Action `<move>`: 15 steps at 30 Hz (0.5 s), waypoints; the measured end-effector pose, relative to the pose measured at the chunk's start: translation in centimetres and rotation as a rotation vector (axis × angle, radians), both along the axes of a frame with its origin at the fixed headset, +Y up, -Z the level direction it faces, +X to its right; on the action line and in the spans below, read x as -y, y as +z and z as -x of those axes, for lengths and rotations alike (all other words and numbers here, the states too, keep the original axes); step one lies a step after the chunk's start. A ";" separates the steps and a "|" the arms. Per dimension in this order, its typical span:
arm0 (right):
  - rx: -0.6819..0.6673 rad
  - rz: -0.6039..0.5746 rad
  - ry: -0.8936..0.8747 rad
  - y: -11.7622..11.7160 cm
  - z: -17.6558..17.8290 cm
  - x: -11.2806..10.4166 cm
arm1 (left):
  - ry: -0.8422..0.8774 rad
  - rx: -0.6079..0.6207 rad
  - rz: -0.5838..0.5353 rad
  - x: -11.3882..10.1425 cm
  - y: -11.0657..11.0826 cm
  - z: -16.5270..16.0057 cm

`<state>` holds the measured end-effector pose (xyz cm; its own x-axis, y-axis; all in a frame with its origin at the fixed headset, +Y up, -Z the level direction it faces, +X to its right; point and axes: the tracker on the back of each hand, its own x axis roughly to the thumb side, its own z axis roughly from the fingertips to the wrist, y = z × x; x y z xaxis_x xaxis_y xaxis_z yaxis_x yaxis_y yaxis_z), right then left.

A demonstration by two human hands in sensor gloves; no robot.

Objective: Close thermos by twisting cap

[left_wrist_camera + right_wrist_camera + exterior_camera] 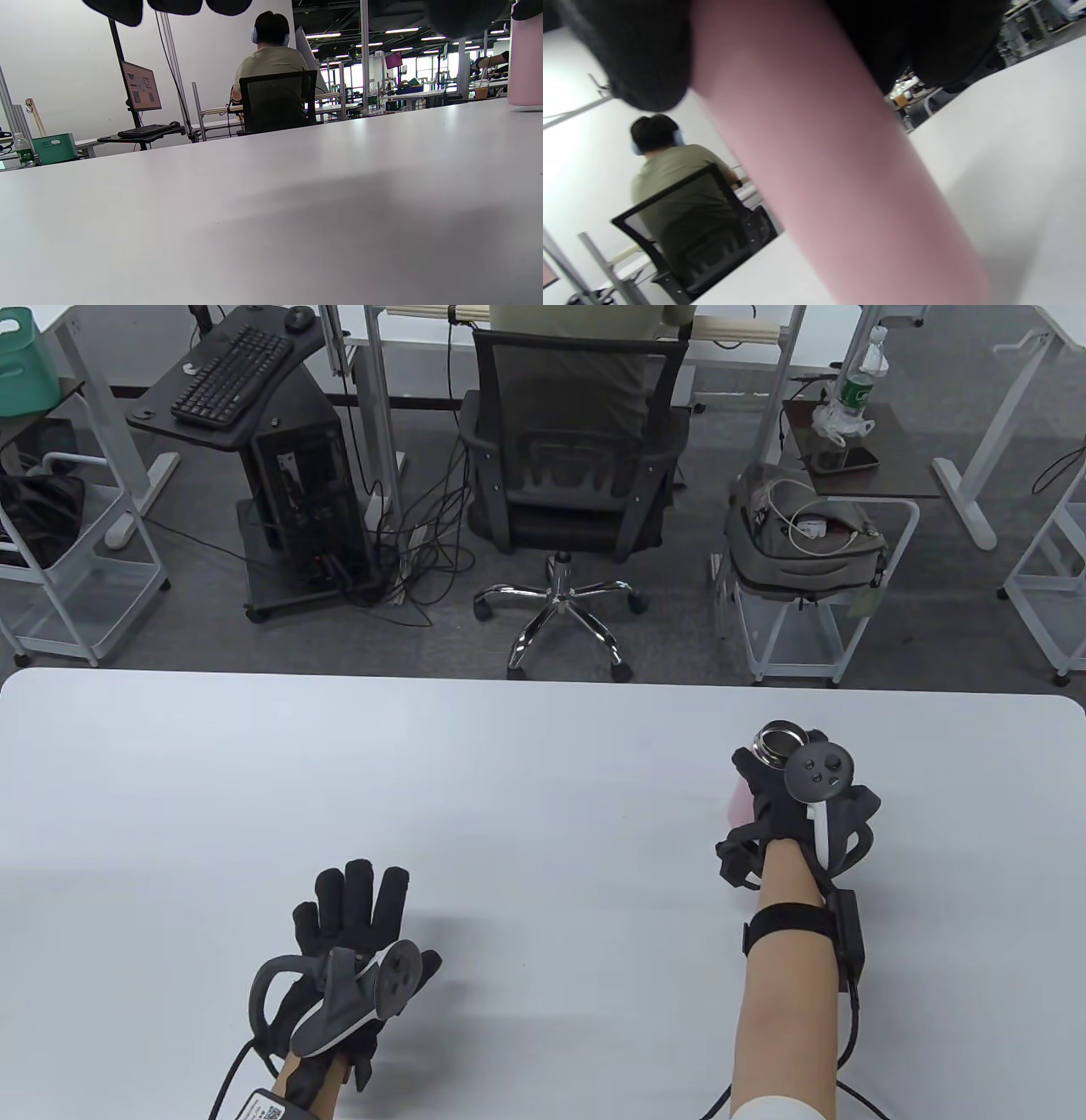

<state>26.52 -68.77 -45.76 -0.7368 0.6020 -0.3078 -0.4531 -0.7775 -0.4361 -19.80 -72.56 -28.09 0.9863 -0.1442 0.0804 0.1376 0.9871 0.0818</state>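
The right hand [793, 806] grasped the pink thermos [818, 169] around its body, fingers wrapped; the steel mouth [776, 742] stood uncapped just above the grip. Well apart to the left, the left hand [356, 937] lay released, fingers spread over the white table [424, 780].

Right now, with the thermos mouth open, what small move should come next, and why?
Probably find the cap. The right hand grips the pink thermos, its steel mouth uncapped; the left hand lies spread and holds nothing, and no cap shows.
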 end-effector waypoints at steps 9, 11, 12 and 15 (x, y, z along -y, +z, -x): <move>-0.522 -0.175 0.159 8.1 8.1 -4.6 | 0.522 0.060 0.046 -2.6 0.0 -3.1; -0.616 -0.196 0.171 10.0 10.1 -5.0 | 0.660 0.093 0.095 -2.3 0.0 -4.4; -0.673 -0.207 0.169 11.2 11.4 -5.0 | 0.727 0.105 0.126 -2.0 0.0 -5.2; -0.801 -0.230 0.173 13.7 14.6 -5.0 | 0.811 0.137 0.188 -0.6 0.0 -7.5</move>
<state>11.95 -63.74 -32.04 -0.7673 0.4443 0.4625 -0.5753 -0.7955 -0.1903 -12.33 -71.92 -28.13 0.7585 0.6320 0.1592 -0.6186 0.7750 -0.1292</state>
